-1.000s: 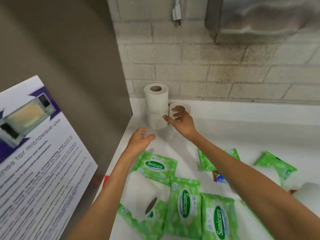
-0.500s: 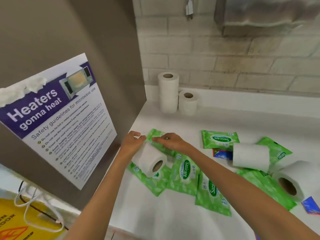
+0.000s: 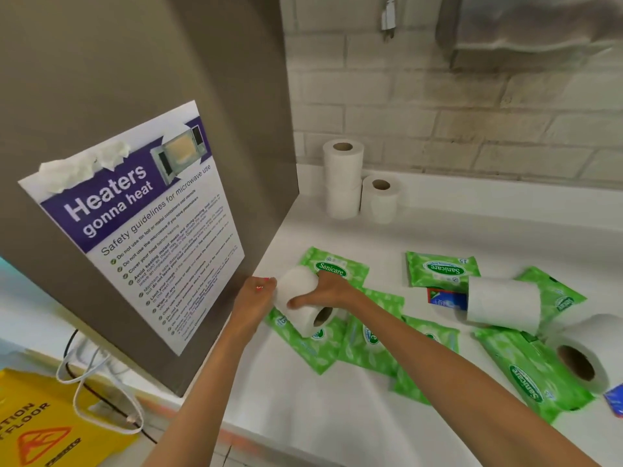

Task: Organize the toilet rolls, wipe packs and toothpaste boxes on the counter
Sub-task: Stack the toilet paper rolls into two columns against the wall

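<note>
At the near left, a yellow wet-floor sign (image 3: 50,429) is seen below the counter edge, with a looped white cable (image 3: 94,375) hanging beside it. Above these, a purple and white microwave safety poster (image 3: 135,224) is stuck to a grey panel (image 3: 101,62) that bounds the white counter (image 3: 320,426) on its left. Just right of the panel's near corner, a toilet roll (image 3: 300,301) is held on its side between both hands, over green Sanicare wipe packs (image 3: 367,345) that are spread flat and overlapping on the counter. The left hand (image 3: 256,294) is curled against the roll's far left end, while the right hand (image 3: 332,289) is clamped over its top, thumb laid along the near side. Far back against the brick wall (image 3: 472,112), a stack of two upright rolls (image 3: 343,178) is set, touched on its right by a single upright roll (image 3: 381,198). A grey plug (image 3: 387,18) is seen hanging high on the wall, and a metal dispenser (image 3: 532,25) is mounted to its right. Further right on the counter, a separate wipe pack (image 3: 441,269) lies flat, and a blue and red toothpaste box (image 3: 446,299) is partly hidden between it and a lying roll (image 3: 502,305). At the near right, another roll on its side (image 3: 586,352) rests against a long wipe pack (image 3: 532,375), and a second toothpaste box (image 3: 615,399) is cut off by the right edge.
</note>
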The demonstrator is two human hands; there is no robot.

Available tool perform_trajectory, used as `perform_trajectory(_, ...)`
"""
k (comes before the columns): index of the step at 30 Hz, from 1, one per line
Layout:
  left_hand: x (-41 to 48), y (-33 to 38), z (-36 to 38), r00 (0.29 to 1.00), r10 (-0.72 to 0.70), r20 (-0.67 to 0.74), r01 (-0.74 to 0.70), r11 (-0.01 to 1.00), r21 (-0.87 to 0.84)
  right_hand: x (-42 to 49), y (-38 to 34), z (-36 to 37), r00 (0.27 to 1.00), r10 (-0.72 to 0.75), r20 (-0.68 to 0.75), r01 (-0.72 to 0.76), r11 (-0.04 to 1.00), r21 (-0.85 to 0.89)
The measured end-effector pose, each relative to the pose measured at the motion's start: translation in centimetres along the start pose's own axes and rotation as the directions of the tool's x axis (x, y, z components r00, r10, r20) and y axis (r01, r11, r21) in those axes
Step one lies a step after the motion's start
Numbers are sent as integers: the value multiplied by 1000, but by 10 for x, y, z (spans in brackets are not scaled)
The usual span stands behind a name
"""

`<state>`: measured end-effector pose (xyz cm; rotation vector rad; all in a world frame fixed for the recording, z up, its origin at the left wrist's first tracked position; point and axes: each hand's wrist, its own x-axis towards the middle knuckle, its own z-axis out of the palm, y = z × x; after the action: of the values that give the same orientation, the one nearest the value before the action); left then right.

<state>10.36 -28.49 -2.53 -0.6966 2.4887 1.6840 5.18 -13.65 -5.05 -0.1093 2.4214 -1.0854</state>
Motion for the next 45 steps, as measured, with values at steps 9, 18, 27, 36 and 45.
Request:
perform_trajectory(9, 9, 18, 16, 967, 31, 254, 27, 975, -219, -20, 5, -57, 998, 46, -32, -25, 876, 481)
perform_trajectory(18, 10, 50, 71, 806, 125, 579, 37, 965, -260, -34, 31, -106, 1000, 26, -13, -11, 744, 669)
perform_trajectory(27, 16, 84, 117, 862, 193, 468, -46, 950, -308, -33, 39, -156, 984, 31, -173, 32, 937, 349)
perform_trajectory(36, 49, 126, 149, 885, 368, 284, -283, 912, -298, -1, 40, -204, 948, 37, -315, 73, 941, 330)
perform_trajectory(45, 94, 151, 171, 849, 507, 150, -466, 852, -240, 44, 40, -232, 943, -64, -325, 204, 885, 418)
